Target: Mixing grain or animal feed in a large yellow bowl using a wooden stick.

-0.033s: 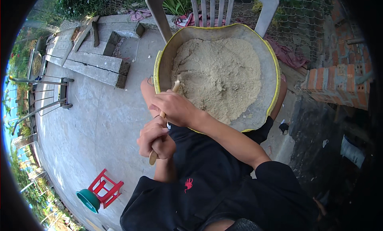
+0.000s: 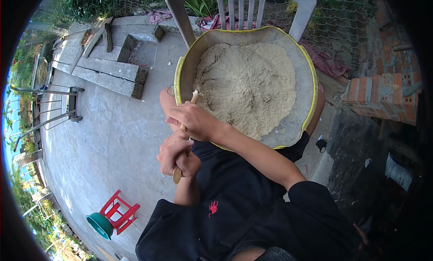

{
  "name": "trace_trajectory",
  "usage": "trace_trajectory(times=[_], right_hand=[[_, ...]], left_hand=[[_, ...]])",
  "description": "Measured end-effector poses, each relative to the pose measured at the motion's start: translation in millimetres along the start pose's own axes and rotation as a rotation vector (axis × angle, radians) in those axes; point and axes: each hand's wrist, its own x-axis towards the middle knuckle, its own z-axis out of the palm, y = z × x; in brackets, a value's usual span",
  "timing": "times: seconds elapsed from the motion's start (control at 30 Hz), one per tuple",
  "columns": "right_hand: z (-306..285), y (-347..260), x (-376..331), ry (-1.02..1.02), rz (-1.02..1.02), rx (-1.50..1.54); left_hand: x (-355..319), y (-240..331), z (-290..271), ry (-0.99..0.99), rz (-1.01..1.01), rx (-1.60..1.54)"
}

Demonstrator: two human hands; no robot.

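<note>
A wide tub with a yellow rim (image 2: pixel 311 65) stands between my knees, against a grey plastic chair (image 2: pixel 299 17). It holds a heap of pale beige, crumbly meal (image 2: pixel 252 89), with a shallow hollow on its left side. Both my hands grip one wooden stick (image 2: pixel 177 175) at the tub's near left edge. My right hand (image 2: pixel 196 121) is wrapped round its upper part, over the rim. Lower down, my left hand (image 2: pixel 178 155) is closed round it near the rounded butt. The stick's pale far end shows over the meal by the tub's left wall.
A red plastic stool (image 2: pixel 121 213) and a green basin (image 2: pixel 99 226) are on the concrete floor at lower left. Concrete beams (image 2: pixel 106 76) lie at upper left, near a wheeled metal frame (image 2: pixel 67 103). Hollow bricks (image 2: pixel 379 94) are stacked at right, below wire mesh.
The stick's far end has shifted slightly left and toward the tub's wall. Its butt and my left hand have moved a little right and up.
</note>
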Motion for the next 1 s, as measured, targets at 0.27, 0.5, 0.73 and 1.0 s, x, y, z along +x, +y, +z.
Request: trace_trajectory(times=[0.27, 0.5, 0.73, 1.0], right_hand=[[-4.6, -8.5, -13.3, -0.160, 0.376, -0.190], [-1.2, 18.4, -21.6, 0.038, 0.158, 0.034], [-30.9, -11.8, -11.1, -0.039, 0.178, -0.296], [-26.3, -0.2, -59.2, -0.057, 0.316, -0.011]], left_hand=[[13.2, -3.7, -5.5, -0.016, -0.135, -0.207], [2.0, -16.6, 5.1, -0.051, -0.248, 0.385], [10.5, -2.5, 8.6, -0.112, -0.016, -0.275], [-14.0, 1.6, 19.9, -0.234, -0.119, 0.284]])
